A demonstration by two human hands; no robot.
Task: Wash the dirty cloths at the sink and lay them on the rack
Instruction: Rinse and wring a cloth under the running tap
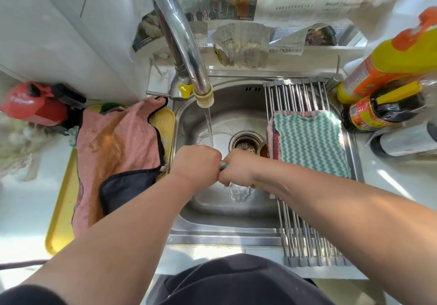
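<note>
My left hand and my right hand are clenched side by side over the steel sink, gripping a small cloth of which only a green sliver shows between the fists. Water runs from the faucet just behind my hands and drips below them. A green-and-white zigzag cloth lies flat on the roll-up rack across the sink's right side, with a striped cloth under its left edge. A pink cloth with black trim lies on a yellow tray to the left.
Orange-and-yellow bottles and a dark jar stand at the right of the sink. A red object sits at the left on the counter. The drain strainer is in the basin's middle. Newspaper covers the back wall.
</note>
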